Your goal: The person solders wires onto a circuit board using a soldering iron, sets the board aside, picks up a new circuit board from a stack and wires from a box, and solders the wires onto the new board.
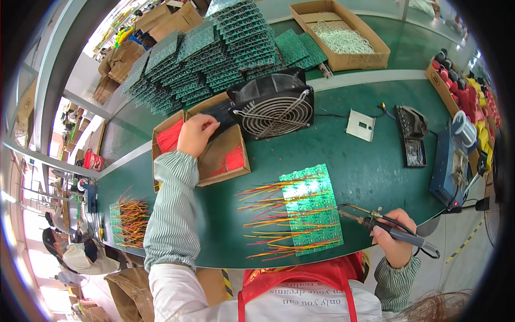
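Note:
My right hand grips a soldering iron with a thin curved metal tube fixed along it. Its tip is at the right edge of a green circuit board panel. Rows of red and yellow wires stick out leftward from that panel. Over a divided cardboard box, my left hand has its fingers pinched together, and what they hold is too small to make out. Red wires lie beside that hand in the box, black wires just past its fingertips, and more red wires in the near compartment.
A black fan stands behind the box. Tall stacks of circuit boards fill the back left. At right are a blue soldering station, a solder spool and a black holder. Another wired panel lies left; a person sits beyond.

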Available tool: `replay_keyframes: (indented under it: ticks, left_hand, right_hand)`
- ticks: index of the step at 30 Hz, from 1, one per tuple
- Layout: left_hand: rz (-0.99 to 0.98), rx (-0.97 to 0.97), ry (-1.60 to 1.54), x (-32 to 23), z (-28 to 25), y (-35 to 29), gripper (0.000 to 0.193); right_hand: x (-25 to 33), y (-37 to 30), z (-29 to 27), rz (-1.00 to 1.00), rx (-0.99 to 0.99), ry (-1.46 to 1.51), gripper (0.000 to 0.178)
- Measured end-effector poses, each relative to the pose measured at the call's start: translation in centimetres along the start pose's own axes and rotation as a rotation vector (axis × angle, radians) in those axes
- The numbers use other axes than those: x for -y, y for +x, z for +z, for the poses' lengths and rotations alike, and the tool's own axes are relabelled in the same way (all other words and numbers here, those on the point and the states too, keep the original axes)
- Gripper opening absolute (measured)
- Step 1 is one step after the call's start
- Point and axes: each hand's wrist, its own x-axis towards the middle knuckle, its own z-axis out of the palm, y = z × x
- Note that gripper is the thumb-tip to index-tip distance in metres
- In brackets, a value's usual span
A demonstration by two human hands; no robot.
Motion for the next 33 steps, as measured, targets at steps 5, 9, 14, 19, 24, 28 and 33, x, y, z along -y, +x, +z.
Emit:
replay_keyframes:
  ticks: [5, 9, 14, 19, 24, 28, 33]
  left_hand:
    - [0.153, -0.125, -0.077, 1.6, 1.4, 2.1, 0.021]
    - [-0.08, 0.235, -0.068, 0.4, 1.3, 0.6, 0.021]
    - [0.01, 0.493, -0.111, 0.3, 2.0, -1.3, 0.021]
    - [-0.034, 0.586, -0.117, -0.7, 2.0, -1.4, 0.021]
    - [-0.06, 0.553, -0.081, -0.9, 1.7, -1.7, 0.02]
    - [0.002, 0.43, 0.062, -1.3, 1.6, -2.1, 0.019]
    - [0.022, 0.326, 0.039, -0.7, 2.3, -2.4, 0.018]
  right_hand:
    - [0.2, 0.8, 0.8, 0.003, -0.016, 0.001, 0.014]
    - [-0.2, 1.5, 1.1, 0.037, -0.003, 0.033, 0.016]
    - [0.2, 2.3, 1.8, 0.043, 0.034, 0.012, 0.017]
    - [0.5, 2.6, 2.2, 0.066, 0.04, -0.002, 0.017]
    - [0.2, 2.4, 2.0, 0.05, 0.03, -0.028, 0.017]
    - [0.4, 2.4, 2.3, 0.062, 0.03, -0.005, 0.016]
    - [0.6, 1.9, 2.3, 0.073, -0.008, -0.002, 0.016]
